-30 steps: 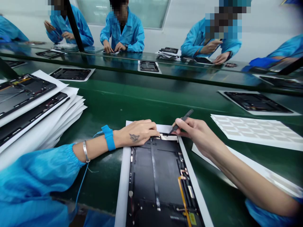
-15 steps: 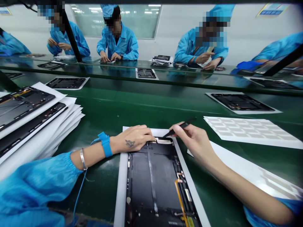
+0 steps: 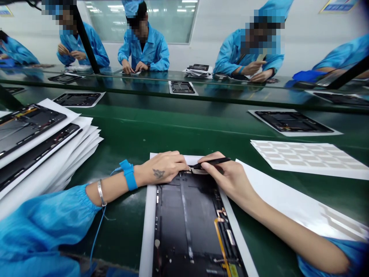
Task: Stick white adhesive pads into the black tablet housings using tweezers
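A tablet housing (image 3: 173, 219), black and open-faced with cables and an orange flex strip, lies on a white paper sheet (image 3: 148, 215) before me. At its far edge, my left hand (image 3: 163, 169) has its fingers bent together and pressed down beside a small pale strip (image 3: 198, 171); the fingertips are partly hidden. My right hand (image 3: 225, 173) grips a slim black pointed tool (image 3: 213, 163) like a pen. The tool lies low over the far edge, its tip close to my left fingertips. Whether it touches the strip I cannot tell.
At left stands a stack of housings and white sheets (image 3: 72, 154). To the right lie a sheet of grey stickers (image 3: 311, 157) and a white sheet (image 3: 282, 196). More housings (image 3: 294, 121) rest on the green table (image 3: 161, 127). Several co-workers (image 3: 147, 46) sit opposite.
My right hand has moved left and in over the housing's far edge. The black tool now lies flatter, its tip nearer my left fingers. My left hand has stayed in place.
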The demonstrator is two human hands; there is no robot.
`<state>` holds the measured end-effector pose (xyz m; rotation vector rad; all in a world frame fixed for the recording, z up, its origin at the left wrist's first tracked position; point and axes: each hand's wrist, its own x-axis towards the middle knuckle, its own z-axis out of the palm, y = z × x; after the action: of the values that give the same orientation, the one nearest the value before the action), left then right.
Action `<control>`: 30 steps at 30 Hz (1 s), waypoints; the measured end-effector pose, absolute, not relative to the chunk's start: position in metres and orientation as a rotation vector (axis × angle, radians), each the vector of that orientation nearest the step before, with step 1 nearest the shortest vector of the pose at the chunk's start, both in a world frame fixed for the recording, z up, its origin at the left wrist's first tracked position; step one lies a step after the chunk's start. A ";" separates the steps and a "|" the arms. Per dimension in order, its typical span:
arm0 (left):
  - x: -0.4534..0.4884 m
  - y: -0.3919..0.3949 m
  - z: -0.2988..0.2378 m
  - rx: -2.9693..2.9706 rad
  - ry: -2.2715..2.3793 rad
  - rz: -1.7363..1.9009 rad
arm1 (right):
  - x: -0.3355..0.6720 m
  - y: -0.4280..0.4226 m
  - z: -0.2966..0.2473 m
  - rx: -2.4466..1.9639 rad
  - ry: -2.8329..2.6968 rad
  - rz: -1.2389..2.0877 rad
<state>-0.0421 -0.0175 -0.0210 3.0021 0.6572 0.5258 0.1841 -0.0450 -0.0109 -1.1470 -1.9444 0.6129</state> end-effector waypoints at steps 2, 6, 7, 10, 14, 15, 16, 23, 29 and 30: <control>-0.042 -0.017 -0.021 3.009 0.647 0.529 | 0.184 -0.046 -0.011 -1.126 -1.954 0.610; -0.043 -0.017 -0.022 3.000 0.616 0.569 | 0.184 -0.047 -0.012 -1.137 -1.926 0.632; -0.043 -0.016 -0.022 3.000 0.611 0.579 | 0.183 -0.047 -0.012 -1.145 -1.913 0.633; -0.042 -0.016 -0.022 2.990 0.619 0.593 | 0.182 -0.046 -0.012 -1.144 -1.909 0.635; -0.040 -0.017 -0.020 2.939 0.670 0.553 | 0.186 -0.048 -0.008 -1.155 -1.943 0.711; -0.039 -0.018 -0.020 2.941 0.676 0.536 | 0.189 -0.049 -0.007 -1.190 -1.931 0.727; -0.039 -0.018 -0.020 2.949 0.676 0.520 | 0.193 -0.051 -0.006 -1.235 -1.905 0.730; -0.038 -0.018 -0.021 2.968 0.626 0.515 | 0.223 -0.065 -0.010 -1.063 -2.076 0.345; -0.038 -0.018 -0.021 2.951 0.636 0.506 | 0.224 -0.066 -0.015 -0.673 -2.384 -0.023; -0.038 -0.018 -0.020 2.952 0.638 0.498 | 0.223 -0.066 -0.015 -0.666 -2.396 -0.061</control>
<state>-0.0380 -0.0178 -0.0202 2.9523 0.6385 0.4983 0.2232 -0.0659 -0.0147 -0.6663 -2.3963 -0.0610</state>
